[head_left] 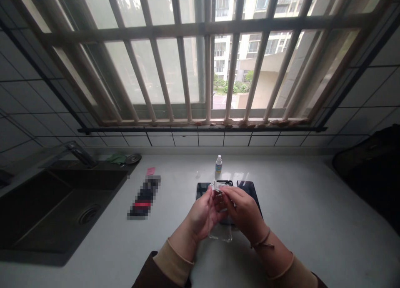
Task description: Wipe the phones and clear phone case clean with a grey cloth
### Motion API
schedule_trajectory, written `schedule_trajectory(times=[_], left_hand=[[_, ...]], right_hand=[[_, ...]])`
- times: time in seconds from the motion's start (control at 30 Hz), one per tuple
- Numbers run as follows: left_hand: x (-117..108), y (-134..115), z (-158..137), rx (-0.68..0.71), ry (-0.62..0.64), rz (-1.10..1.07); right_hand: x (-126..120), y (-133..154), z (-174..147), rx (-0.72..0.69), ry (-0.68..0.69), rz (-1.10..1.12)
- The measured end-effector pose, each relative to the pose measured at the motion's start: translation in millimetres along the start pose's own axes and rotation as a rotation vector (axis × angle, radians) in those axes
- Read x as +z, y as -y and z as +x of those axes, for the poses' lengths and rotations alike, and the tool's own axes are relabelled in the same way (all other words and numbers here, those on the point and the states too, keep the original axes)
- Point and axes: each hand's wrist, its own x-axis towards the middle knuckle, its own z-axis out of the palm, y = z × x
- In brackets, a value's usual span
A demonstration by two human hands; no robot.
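Note:
My left hand [200, 216] is closed around the side of a clear phone case [221, 234], which is see-through and tilted over the counter. At the case's upper end, my right hand [245, 208] pinches a small white wipe [218, 186] against it. Behind my hands lie dark phones: one phone [202, 189] on the left, another phone [225, 182] in the middle, mostly covered by my hands, and a third phone [251, 191] slanting on the right. A small white spray bottle [218, 167] with a coloured label stands upright beyond them.
On the left is a dark sink [37, 221] with a faucet [81, 154]. Beside it on the pale counter [312, 221] lie a pixelated black-and-red item [144, 198] and a pink slip [150, 171]. A black bag-like object [371, 167] stands at right. A barred window fills the back.

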Motion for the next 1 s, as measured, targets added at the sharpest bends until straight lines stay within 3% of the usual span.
schedule_trajectory(times=[0.13,0.4,0.57,0.8,1.0], left_hand=[[-2,2,5,0.052,-0.052,-0.029],[-2,-10,8,0.136,-0.24,-0.093],[-3,-22,6,0.207,-0.285,-0.077],[-9,-32,6,0.275,-0.308,-0.135],[-8,-33,4,0.256,-0.282,-0.108]], right_hand=[[10,1,-2,-0.144,0.096,-0.065],[10,13,-2,-0.234,0.199,0.056],[8,23,-4,-0.254,0.268,0.126],[1,34,-3,-0.176,0.326,0.256],[-8,34,2,0.029,0.441,0.347]])
